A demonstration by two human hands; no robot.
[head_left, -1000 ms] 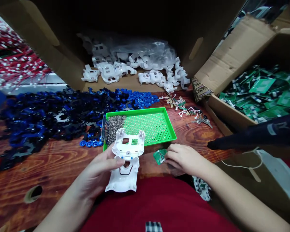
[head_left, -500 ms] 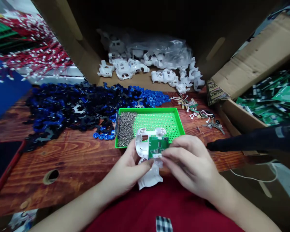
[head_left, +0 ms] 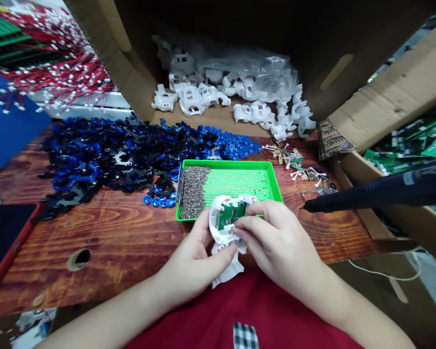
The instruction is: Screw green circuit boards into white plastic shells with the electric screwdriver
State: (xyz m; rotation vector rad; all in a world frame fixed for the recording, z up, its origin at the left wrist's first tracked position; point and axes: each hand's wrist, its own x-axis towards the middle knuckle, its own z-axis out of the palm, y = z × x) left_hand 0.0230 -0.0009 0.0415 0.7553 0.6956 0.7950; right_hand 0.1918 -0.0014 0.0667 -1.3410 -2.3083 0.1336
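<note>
My left hand is closed round a white plastic housing, its thumb across the lower part. A green circuit board lies inside the frame of that housing. The fingertips of my right hand are pinched at the board's right and lower edge; exactly what they grip there is partly hidden. Below the thumb a lower white section hangs over my lap. Just behind the housing stands a green perforated tray with a heap of small screws at its left end.
Blue and black plastic parts are heaped at left. White housings lie in a cardboard box at the back. Small wired parts sit right of the tray. A black tool juts in from the right, before a box of circuit boards.
The circuit board has gone from lying over the housing's right side to sitting within its frame. Both hands stay close together, and the view has shifted slightly.
</note>
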